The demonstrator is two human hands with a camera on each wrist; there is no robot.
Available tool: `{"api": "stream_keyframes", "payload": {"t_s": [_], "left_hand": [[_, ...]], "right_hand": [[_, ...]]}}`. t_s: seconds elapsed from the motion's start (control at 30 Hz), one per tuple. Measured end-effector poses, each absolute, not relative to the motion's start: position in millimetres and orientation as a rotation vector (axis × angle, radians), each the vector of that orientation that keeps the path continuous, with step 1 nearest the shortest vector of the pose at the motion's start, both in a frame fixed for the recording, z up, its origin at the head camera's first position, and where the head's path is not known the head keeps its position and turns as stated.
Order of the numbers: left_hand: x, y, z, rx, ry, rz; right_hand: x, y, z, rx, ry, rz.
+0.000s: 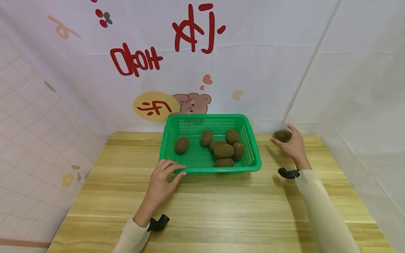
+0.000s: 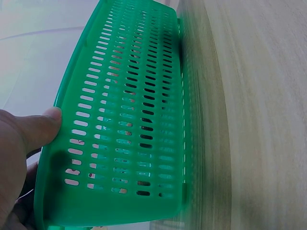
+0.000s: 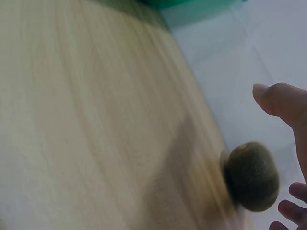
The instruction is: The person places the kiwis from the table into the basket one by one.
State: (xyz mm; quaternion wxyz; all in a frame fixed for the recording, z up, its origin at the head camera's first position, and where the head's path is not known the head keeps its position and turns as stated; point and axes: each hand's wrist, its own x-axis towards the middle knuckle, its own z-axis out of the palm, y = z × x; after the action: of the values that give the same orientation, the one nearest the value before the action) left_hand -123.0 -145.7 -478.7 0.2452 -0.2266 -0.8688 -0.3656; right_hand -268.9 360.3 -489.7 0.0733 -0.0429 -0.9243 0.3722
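Note:
A green plastic basket (image 1: 207,170) stands at the back of the wooden table, with several brown kiwis (image 1: 223,151) inside, most toward its right side. My left hand (image 1: 162,178) grips the basket's near rim by the left corner; in the left wrist view the thumb (image 2: 41,127) lies against the rim's outer side. Right of the basket, one kiwi (image 3: 253,176) lies on the table near the back edge. Around that kiwi my right hand (image 1: 291,143) spreads its thumb and fingers, and the right wrist view shows a gap between them and the fruit.
A white cloth wall (image 1: 269,70) with red lettering and a cartoon bear rises right behind the table. Patterned cloth (image 1: 38,123) hangs on the left side, plain cloth on the right. The wooden table (image 1: 221,214) extends in front of the basket.

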Motion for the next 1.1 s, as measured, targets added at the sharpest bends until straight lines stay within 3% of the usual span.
{"api": "stream_keyframes", "payload": {"t_s": [1.1], "left_hand": [[-125.1, -145.5, -483.1, -0.649, -2.3, -0.975]], "right_hand": [[-282.3, 367.9, -516.4, -0.324, -2.67, 1.133]]}}
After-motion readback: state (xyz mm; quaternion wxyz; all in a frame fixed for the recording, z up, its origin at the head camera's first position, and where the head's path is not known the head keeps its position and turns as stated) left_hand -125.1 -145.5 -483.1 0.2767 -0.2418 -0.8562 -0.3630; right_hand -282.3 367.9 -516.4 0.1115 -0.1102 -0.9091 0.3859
